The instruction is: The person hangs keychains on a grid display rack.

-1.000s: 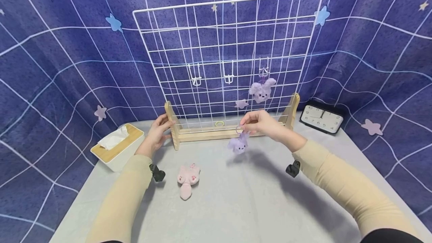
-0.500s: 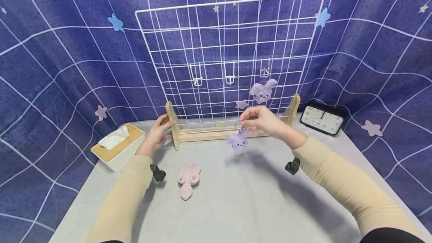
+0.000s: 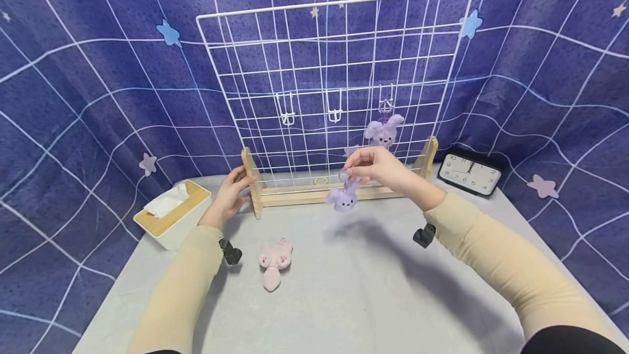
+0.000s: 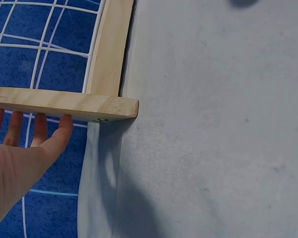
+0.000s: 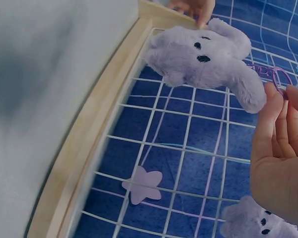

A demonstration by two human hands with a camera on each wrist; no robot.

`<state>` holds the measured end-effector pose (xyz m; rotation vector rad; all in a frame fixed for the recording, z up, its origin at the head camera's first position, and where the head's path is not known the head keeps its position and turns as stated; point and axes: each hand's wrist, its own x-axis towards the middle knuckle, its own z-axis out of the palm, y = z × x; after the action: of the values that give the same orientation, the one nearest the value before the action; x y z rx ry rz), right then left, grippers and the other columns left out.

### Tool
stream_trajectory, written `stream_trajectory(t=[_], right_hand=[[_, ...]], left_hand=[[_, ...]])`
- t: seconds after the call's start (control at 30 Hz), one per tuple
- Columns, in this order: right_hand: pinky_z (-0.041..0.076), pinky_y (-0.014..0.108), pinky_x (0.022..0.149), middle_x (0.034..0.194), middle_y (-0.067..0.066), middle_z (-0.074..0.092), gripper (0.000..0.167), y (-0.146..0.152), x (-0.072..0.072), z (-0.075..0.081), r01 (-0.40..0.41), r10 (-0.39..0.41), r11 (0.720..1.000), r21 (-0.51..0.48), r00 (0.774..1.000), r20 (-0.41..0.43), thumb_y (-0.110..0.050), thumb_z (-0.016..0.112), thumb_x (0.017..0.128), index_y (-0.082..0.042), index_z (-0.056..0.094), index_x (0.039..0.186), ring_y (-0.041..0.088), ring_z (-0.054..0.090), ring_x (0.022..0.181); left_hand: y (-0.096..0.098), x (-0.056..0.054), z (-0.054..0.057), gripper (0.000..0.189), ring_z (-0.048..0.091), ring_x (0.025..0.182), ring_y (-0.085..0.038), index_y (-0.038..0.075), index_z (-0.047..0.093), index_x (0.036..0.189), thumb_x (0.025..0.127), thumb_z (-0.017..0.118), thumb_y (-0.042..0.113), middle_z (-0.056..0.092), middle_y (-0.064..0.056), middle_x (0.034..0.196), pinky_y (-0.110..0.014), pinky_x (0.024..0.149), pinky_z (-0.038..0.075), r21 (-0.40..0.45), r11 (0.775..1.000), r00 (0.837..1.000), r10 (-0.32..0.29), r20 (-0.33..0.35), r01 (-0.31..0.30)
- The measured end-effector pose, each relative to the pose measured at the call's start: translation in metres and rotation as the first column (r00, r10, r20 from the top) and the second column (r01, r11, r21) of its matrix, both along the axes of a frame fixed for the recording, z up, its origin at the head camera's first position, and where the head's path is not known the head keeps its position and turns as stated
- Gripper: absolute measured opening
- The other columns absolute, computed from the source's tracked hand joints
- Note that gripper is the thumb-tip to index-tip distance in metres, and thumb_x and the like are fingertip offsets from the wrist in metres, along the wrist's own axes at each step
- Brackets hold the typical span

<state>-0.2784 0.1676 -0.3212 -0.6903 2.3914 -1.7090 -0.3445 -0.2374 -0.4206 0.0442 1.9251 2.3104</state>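
My right hand (image 3: 377, 169) pinches the purple ring of a fluffy lilac plush keychain (image 3: 342, 200), which dangles in front of the rack's wooden base. In the right wrist view this plush (image 5: 201, 57) shows two floppy ears and dark eyes, with the ring (image 5: 280, 79) between thumb and fingers. My left hand (image 3: 231, 196) touches the outer side of the wooden stand's left end (image 3: 251, 179); its fingertips (image 4: 64, 124) lie against the wood. A second lilac plush keychain (image 3: 385, 130) hangs from the right hook, partly covered by my right hand. Two white hooks (image 3: 287, 118) hold nothing.
A white wire grid (image 3: 334, 64) stands upright in the wooden base. On the table lies a pink plush (image 3: 275, 261), left of centre. A tissue box (image 3: 172, 217) is at the left, a black-rimmed clock (image 3: 470, 172) at the right. A star-patterned blue curtain (image 3: 123, 70) hangs behind.
My right hand has risen slightly and shifted a little left, carrying the lilac plush keychain up with it. The left hand stays against the stand.
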Motion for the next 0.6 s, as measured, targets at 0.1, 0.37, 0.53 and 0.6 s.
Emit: stream_trajectory(t=[0.1, 0.37, 0.53, 0.6], right_hand=[[0.061, 0.034, 0.076, 0.097, 0.01, 0.074, 0.012, -0.001, -0.001, 0.004, 0.011, -0.011, 1.0, -0.002, 1.0, -0.011, -0.004, 0.073, 0.096, 0.003, 0.071, 0.105, 0.017, 0.069, 0.087], [0.059, 0.03, 0.073, 0.098, 0.013, 0.073, 0.013, -0.002, -0.003, 0.014, 0.034, -0.035, 0.999, -0.043, 0.999, -0.012, -0.002, 0.073, 0.096, 0.005, 0.07, 0.106, 0.016, 0.068, 0.084], [0.057, 0.026, 0.07, 0.094, 0.008, 0.073, 0.012, -0.005, -0.005, 0.018, 0.033, -0.033, 0.996, -0.079, 0.999, 0.003, -0.001, 0.072, 0.096, 0.005, 0.07, 0.106, 0.014, 0.066, 0.081], [0.055, 0.024, 0.067, 0.092, 0.007, 0.073, 0.012, -0.007, -0.005, 0.021, 0.032, -0.032, 0.994, -0.102, 0.999, 0.005, 0.0, 0.072, 0.096, 0.006, 0.069, 0.106, 0.013, 0.065, 0.079]], left_hand=[[-0.002, -0.005, -0.007, 0.063, 0.025, 0.151, -0.035, 0.002, 0.027, 0.16, 0.105, 0.057, 0.003, 0.026, -0.018, 0.165, -0.069, 0.117, 0.024, 0.0, 1.0, 1.0, 0.003, -0.005, -0.003], [-0.004, -0.016, -0.02, 0.06, 0.028, 0.15, -0.032, 0.008, 0.032, 0.159, 0.106, 0.058, 0.006, 0.031, -0.012, 0.162, -0.069, 0.117, 0.026, -0.01, 1.0, 1.0, 0.021, -0.016, -0.021], [-0.006, -0.017, -0.02, 0.062, 0.027, 0.15, -0.031, 0.007, 0.028, 0.161, 0.106, 0.057, 0.007, 0.03, -0.012, 0.162, -0.068, 0.117, 0.026, -0.006, 1.0, 1.0, 0.014, -0.01, -0.014], [-0.006, -0.017, -0.02, 0.063, 0.026, 0.151, -0.032, 0.006, 0.026, 0.162, 0.107, 0.057, 0.007, 0.028, -0.013, 0.164, -0.068, 0.117, 0.025, -0.005, 1.0, 1.0, 0.01, -0.013, -0.01]])
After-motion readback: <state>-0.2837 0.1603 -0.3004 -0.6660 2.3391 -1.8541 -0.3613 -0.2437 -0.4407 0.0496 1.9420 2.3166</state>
